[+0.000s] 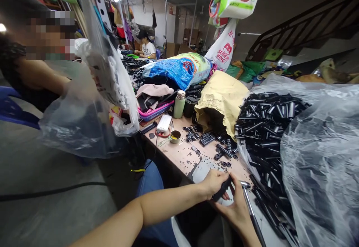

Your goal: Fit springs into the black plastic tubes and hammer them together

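Over the near edge of the workbench (182,160), my left hand (213,184) is closed around a dark, elongated black part (223,188); its exact kind is not clear. My right hand (237,206) grips the same part from the other side, thumb and fingers on its ends. Beneath both hands lies a grey plate (203,168). Just right of my right hand rests a hammer (251,206) with a metal head and a dark handle. Several black ribbed rollers (208,138) and small black rings lie beyond my hands.
A large heap of black tubes (260,127) in clear plastic (322,157) fills the right side. Behind stand a yellow sack (224,93), a green flask (179,105) and a pink basket (157,115). Plastic bags hang at left, near a seated person (30,67).
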`<state>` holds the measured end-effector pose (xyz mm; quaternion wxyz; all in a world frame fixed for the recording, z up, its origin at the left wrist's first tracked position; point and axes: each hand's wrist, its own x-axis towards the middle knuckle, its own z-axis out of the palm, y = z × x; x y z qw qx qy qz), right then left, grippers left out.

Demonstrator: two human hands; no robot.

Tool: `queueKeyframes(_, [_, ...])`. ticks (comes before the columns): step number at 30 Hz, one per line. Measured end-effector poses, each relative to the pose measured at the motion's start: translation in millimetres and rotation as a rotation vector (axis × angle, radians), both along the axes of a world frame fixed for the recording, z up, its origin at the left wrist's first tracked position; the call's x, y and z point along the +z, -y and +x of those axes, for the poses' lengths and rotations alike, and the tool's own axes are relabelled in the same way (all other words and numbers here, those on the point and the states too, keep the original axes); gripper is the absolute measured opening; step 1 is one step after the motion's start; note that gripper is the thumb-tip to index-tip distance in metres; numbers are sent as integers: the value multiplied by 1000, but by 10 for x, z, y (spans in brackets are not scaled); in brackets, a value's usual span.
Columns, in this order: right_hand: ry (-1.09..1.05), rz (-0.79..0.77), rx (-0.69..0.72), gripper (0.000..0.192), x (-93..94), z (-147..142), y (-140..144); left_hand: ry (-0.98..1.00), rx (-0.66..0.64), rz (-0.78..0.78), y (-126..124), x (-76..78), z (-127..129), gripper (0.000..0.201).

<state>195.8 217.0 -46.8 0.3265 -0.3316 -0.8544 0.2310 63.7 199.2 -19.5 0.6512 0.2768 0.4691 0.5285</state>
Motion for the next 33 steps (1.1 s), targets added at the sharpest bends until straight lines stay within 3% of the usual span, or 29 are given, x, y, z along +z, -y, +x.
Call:
queueKeyframes(4, [-7, 70, -89, 93, -173, -31, 7, -179, -77, 1, -3, -24, 3, 54])
queueKeyframes(7, [24, 123, -178, 83, -402, -55, -44, -638, -48, 238, 82, -129, 15, 43])
queueKeyframes(9, [61, 168, -241, 70, -541, -36, -77, -1014, -61, 411, 148, -241, 23, 48])
queueKeyframes(11, [121, 237, -265, 64, -611, 54, -76, -1292, -159, 490, 176, -362, 11, 49])
queueKeyframes(14, [311, 347, -403, 59, -555, 356, -3, -1512, -323, 627, 129, -504, -75, 38])
queueKeyframes(16, [529, 366, -585, 50, -445, 604, 69, -1594, -387, 748, 81, -554, -167, 37])
queueKeyframes(18, [705, 326, -681, 47, -305, 795, 149, -1667, -407, 817, 62, -572, -248, 38])
queueKeyframes(20, [717, 223, -659, 47, -147, 880, 241, -1731, -401, 835, 82, -573, -296, 39])
queueKeyframes(24, [430, -157, -643, 47, 161, 801, 450, -1774, -383, 817, 150, -576, -319, 41])
queueKeyframes(27, [286, -237, -641, 45, 246, 672, 606, -1768, -360, 805, 169, -602, -337, 44])
queueKeyframes(33, [577, -298, -600, 39, 236, 573, 768, -1799, -347, 770, 221, -644, -254, 45])
